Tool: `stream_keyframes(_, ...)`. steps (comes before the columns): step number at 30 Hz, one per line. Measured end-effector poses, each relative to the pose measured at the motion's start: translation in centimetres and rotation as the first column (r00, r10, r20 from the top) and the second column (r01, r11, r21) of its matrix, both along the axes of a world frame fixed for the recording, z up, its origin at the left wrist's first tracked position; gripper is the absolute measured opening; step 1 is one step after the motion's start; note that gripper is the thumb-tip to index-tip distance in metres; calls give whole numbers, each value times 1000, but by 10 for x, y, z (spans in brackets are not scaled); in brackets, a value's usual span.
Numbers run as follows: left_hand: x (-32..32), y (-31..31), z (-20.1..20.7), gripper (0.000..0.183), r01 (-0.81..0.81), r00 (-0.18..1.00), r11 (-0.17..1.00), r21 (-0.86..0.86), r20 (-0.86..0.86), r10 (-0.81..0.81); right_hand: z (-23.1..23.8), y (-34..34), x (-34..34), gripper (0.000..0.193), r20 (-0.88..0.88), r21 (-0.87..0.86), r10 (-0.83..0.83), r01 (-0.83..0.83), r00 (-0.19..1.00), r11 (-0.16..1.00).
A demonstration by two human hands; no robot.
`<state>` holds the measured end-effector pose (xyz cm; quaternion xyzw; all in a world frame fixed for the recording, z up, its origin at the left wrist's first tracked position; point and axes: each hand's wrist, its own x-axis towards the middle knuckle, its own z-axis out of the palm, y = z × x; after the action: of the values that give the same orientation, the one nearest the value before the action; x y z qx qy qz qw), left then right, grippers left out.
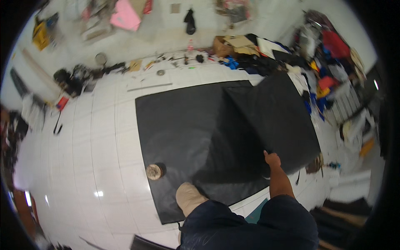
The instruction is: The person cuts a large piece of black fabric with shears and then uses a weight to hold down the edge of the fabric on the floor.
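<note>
A large black sheet (179,129), smooth like leather or vinyl, lies spread on the white tiled floor. Its right part is raised and folded, with a deep crease running down its middle. My right hand (273,159) is closed on this sheet at the right of centre, thumb side up; the gripped fold is partly hidden by the fingers. On the sheet's left edge stands a short round block (153,172) with a pale, mottled top. My bent leg (189,198) rests at the sheet's near edge. My left hand does not show.
A thin metal ruler (150,87) and a tape roll (160,72) lie beyond the sheet. Small tools and a bottle (190,46) line the wall. Heaped cloth and bags (325,71) fill the far right. A green mat (256,211) lies near me. Dark rolls (346,216) sit at the near right.
</note>
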<state>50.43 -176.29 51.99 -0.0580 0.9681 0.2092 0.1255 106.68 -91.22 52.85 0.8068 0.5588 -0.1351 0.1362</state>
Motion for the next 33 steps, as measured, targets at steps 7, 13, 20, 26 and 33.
stream_keyframes(7,-235,265,115,40,544,838,788,287,-218,-499,-8,-87,-111,72,-76,110,-163,170,984,979)
stream_keyframes(13,-257,215,-10,43,641,666,690,336,204,-718,6,-145,-209,66,-98,137,-230,242,968,961)
stream_keyframes(20,-401,163,-67,24,740,398,642,199,641,-657,14,-234,-313,62,-101,207,-245,261,964,943)
stream_keyframes(26,-664,309,-61,20,938,346,335,-88,291,-892,29,-342,-428,58,-120,179,-308,326,944,928)
stream_keyframes(33,-686,539,-72,32,932,175,113,345,-153,-973,48,-446,-553,57,-154,36,-400,410,903,911)
